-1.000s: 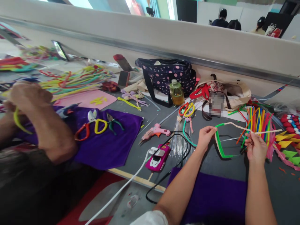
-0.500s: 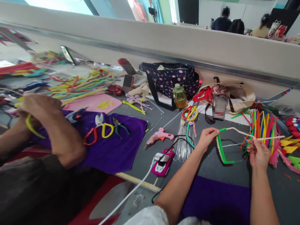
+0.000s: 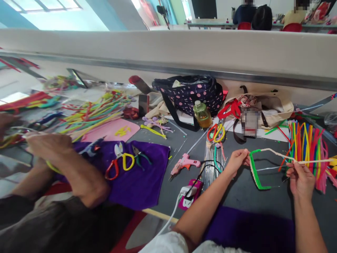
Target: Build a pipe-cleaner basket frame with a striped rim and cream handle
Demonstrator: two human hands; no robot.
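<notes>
My left hand (image 3: 239,161) is closed in a pinch on the upper left corner of a bent pipe cleaner (image 3: 255,173). This is a green and cream fuzzy strip, bent into an angular, open-sided shape. Its cream length runs off to the right, where my right hand (image 3: 301,178) pinches it between thumb and fingers. A thin bare wire shows at the lower green end. Below my hands lies a purple cloth (image 3: 247,228), and just behind the right one is a bundle of colourful pipe cleaners (image 3: 306,151).
A pink glue gun (image 3: 186,161), a magenta power strip (image 3: 191,193) and silvery wires (image 3: 209,165) lie left of my forearm. Behind are a dotted bag (image 3: 189,95) and a green bottle (image 3: 202,114). A co-worker's arm (image 3: 81,168) is at left, near red-and-yellow-handled pliers (image 3: 119,160).
The camera view has tilted, so most of the table appears lower and further right. Both hands keep their pinch on the pipe cleaner, whose shape looks about the same.
</notes>
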